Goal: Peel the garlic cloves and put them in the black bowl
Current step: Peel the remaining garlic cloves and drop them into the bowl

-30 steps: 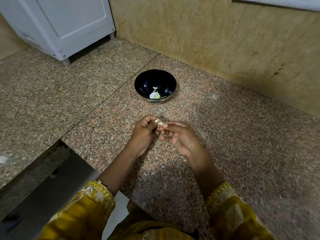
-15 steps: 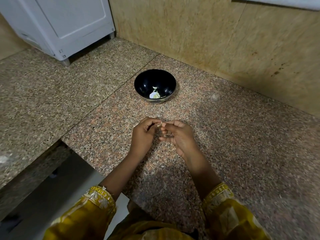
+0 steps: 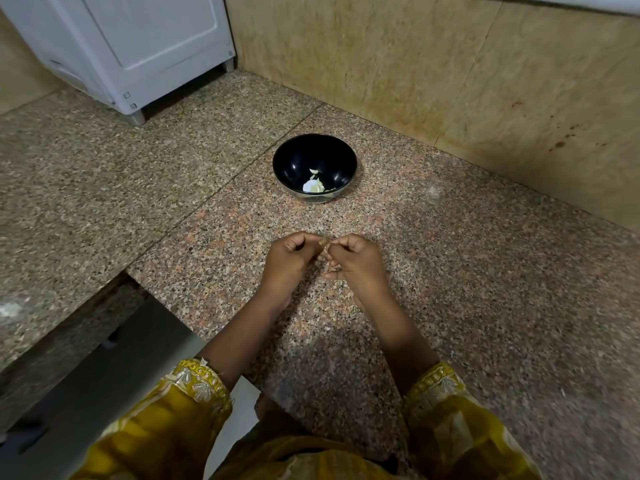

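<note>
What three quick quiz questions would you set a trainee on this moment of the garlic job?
1. True or false: the black bowl on the granite counter is empty.
2. The garlic clove is: A) pinched between the left hand and right hand; B) lying in the bowl; C) dropped on the counter.
3. Fill in: the bowl stands between the hands and the ____.

Key: 1 false, pale garlic pieces lie in it; 2 A; 3 wall.
</note>
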